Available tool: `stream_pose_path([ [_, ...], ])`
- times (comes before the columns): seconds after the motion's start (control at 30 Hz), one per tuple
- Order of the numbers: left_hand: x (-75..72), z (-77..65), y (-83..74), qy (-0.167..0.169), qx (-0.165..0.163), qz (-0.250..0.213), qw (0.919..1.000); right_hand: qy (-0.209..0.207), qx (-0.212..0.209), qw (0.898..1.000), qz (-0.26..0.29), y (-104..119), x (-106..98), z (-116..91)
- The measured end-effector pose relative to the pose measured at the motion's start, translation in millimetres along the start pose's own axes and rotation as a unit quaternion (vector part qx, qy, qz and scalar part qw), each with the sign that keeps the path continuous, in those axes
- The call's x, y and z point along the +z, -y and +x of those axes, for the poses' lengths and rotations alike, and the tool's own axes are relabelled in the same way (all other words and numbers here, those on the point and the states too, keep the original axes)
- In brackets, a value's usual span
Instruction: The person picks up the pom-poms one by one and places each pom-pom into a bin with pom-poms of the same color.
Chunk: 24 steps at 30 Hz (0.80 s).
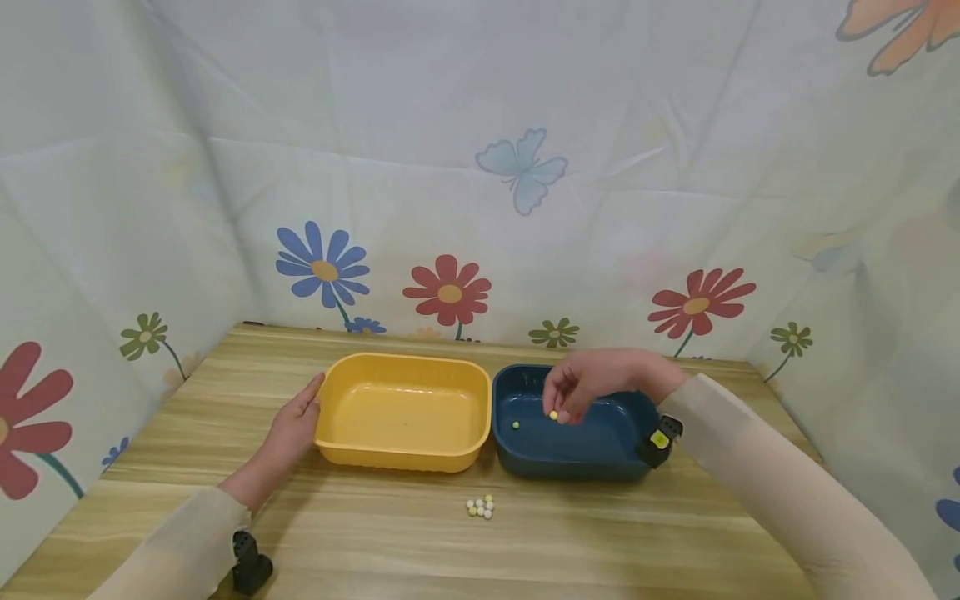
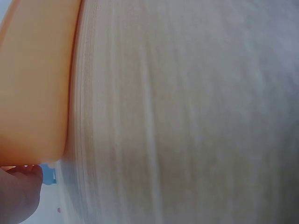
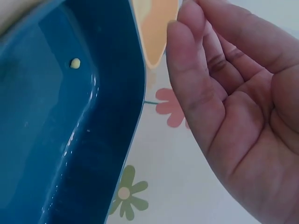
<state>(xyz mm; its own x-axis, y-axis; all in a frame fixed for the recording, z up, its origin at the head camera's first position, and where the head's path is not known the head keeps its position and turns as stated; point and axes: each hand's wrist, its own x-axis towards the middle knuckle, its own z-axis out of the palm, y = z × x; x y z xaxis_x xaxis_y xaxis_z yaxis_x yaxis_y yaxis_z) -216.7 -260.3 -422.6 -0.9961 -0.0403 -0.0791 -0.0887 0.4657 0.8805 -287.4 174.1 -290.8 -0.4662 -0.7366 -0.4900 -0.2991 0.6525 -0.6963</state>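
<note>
A yellow plastic basin (image 1: 405, 460) stands left of a dark blue plastic basin (image 1: 570, 467) on the wooden table. My left hand (image 1: 294, 423) rests against the left end of the yellow basin, its fingers extended along the outer wall. Above the blue basin, my right hand (image 1: 588, 383) pinches a small yellow ball (image 1: 553, 414) between thumb and fingertips. In the right wrist view that ball is hidden. Another small yellowish ball (image 3: 75, 63) lies on the blue basin's floor. Several small white and yellow balls (image 1: 480, 507) are clustered on the table in front of the basins.
The wooden table (image 1: 360, 533) runs back to a pale cloth backdrop (image 1: 420, 150) printed with flowers and a butterfly. Cloth also hangs at both sides. Each wrist wears a small black camera, one of them this right one (image 1: 658, 442).
</note>
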Motion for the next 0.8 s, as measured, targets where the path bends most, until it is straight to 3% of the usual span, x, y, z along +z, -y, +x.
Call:
stream_pose_path([
  [0.8, 0.3, 0.2, 1.6, -0.001, 0.008, 0.001, 1.0, 0.028, 0.053, 0.997, 0.038, -44, -17, 51],
])
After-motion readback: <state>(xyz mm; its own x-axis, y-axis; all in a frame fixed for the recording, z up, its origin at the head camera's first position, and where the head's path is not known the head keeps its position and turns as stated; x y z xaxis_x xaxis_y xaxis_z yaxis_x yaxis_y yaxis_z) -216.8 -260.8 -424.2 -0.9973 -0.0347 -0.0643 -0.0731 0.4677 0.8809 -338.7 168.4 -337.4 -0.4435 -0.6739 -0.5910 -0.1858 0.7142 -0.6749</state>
